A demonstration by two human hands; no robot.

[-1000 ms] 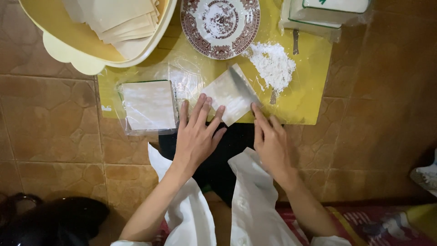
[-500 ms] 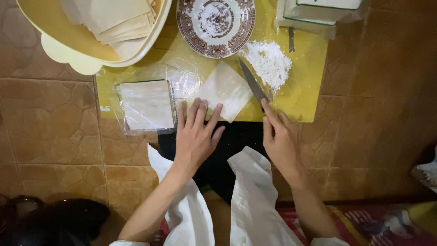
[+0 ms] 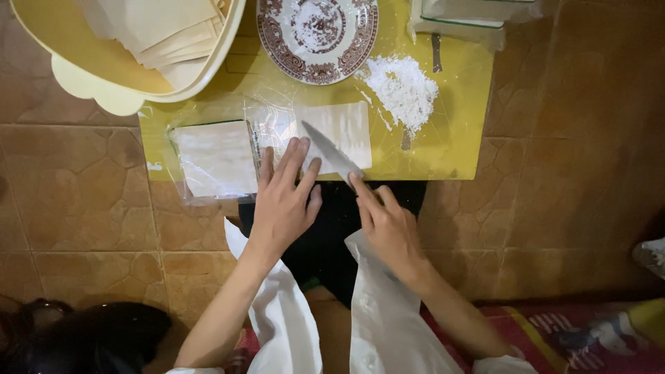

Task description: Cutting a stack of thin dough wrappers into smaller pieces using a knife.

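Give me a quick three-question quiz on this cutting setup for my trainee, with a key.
1. True or false: the right hand holds the knife with its blade laid across the pale sheet.
2. Which lies on the yellow board right of the sheet? A) the white powder pile B) a rolling pin C) a glass jar
3. Fill in: the left hand presses flat on the sheet's near ____ corner.

Key: 1 true; 2 A; 3 left. The patterned plate sits above the sheet, and the bowl of stacked sheets at top left.
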